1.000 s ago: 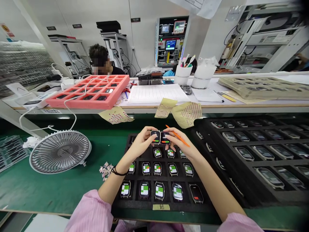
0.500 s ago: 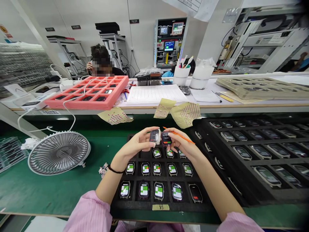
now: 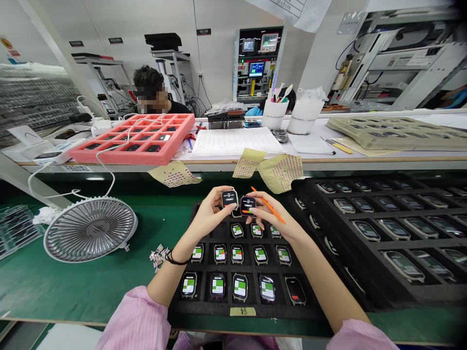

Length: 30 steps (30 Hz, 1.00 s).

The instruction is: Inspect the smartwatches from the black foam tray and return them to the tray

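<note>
My left hand (image 3: 212, 213) is closed on a silver-rimmed smartwatch body (image 3: 229, 199), its thumb at the lower edge of the lit screen. Beside it, my right hand (image 3: 272, 214) grips a darker smartwatch body (image 3: 248, 204), with the thumb on its screen. A slim orange stick, perhaps a pen (image 3: 270, 206), lies across the right hand. Both watches show white text on black and are held above a black foam tray (image 3: 228, 306). Several watch bodies sit in its pockets, most with green and white screens; one at the front right (image 3: 295, 290) has a black screen with red.
Black trays of watches (image 3: 379, 287) are stacked at right. A grey fan (image 3: 91, 229) and small pink-white scraps (image 3: 157, 256) lie left. On the shelf are a pink foam tray (image 3: 146, 158), paper sheets (image 3: 233, 142) and white cups (image 3: 273, 114). Another person (image 3: 153, 92) sits beyond.
Both watches have tilted to face me more, and their text now shows. The left watch has moved slightly up and left. My right thumb has come onto its screen; the orange stick is steeper.
</note>
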Tool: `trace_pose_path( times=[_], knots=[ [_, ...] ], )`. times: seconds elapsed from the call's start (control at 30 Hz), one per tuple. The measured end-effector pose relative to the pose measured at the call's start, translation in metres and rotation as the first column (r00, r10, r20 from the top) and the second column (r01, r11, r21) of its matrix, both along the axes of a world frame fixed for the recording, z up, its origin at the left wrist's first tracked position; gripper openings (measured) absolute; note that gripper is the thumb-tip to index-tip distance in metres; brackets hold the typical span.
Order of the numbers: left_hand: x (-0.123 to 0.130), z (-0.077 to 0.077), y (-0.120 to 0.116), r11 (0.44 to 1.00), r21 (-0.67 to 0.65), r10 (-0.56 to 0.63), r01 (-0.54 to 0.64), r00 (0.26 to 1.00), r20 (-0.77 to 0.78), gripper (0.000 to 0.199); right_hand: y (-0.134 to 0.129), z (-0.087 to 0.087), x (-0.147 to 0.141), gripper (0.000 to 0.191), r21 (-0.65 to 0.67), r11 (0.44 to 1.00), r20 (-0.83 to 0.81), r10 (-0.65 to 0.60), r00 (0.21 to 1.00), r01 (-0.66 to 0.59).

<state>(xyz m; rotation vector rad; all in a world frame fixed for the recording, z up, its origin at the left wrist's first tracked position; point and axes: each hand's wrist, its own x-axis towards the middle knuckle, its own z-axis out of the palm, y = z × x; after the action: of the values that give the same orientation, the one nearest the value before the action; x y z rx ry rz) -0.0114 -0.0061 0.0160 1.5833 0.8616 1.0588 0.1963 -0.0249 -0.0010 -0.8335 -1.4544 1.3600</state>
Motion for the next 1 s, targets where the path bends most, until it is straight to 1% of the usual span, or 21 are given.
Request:
trace_pose_path(
  times=[0.13, 0.27, 0.4, 0.53, 0.77, 1.0],
  knots=[
    [0.0013, 0.0, -0.0003, 1.0, -0.003, 0.004, -0.004, 1.0, 0.008, 0.044, 0.0004, -0.001, -0.0006, 0.034, 0.01, 1.0, 0.002, 0.02, 1.0, -0.02],
    [0.0021, 0.0008, -0.0003, 0.999, -0.047, -0.01, 0.012, 0.999, 0.042, 0.044, 0.0017, -0.0028, -0.0011, 0.035, 0.002, 1.0, -0.001, 0.012, 1.0, -0.012],
    [0.0023, 0.0025, -0.0016, 0.996, -0.086, 0.0, 0.003, 0.999, 0.037, 0.043, 0.0025, -0.0035, -0.0017, 0.036, -0.001, 1.0, -0.002, 0.005, 1.0, -0.005],
    [0.0026, 0.0039, -0.0031, 0.996, -0.089, 0.009, -0.006, 1.0, 0.029, 0.043, 0.0022, -0.002, -0.002, 0.035, 0.008, 1.0, 0.005, -0.003, 1.0, 0.003],
    [0.0028, 0.0036, -0.0029, 0.997, -0.079, -0.001, 0.003, 0.999, 0.034, 0.044, 0.0005, -0.0011, -0.0012, 0.029, 0.024, 1.0, 0.005, -0.017, 1.0, 0.016],
    [0.0035, 0.0058, -0.0055, 0.996, -0.091, 0.001, 0.003, 0.999, 0.037, 0.042, 0.0035, -0.0067, -0.0018, 0.031, -0.004, 0.994, 0.015, -0.11, 0.994, 0.11]
  ],
)
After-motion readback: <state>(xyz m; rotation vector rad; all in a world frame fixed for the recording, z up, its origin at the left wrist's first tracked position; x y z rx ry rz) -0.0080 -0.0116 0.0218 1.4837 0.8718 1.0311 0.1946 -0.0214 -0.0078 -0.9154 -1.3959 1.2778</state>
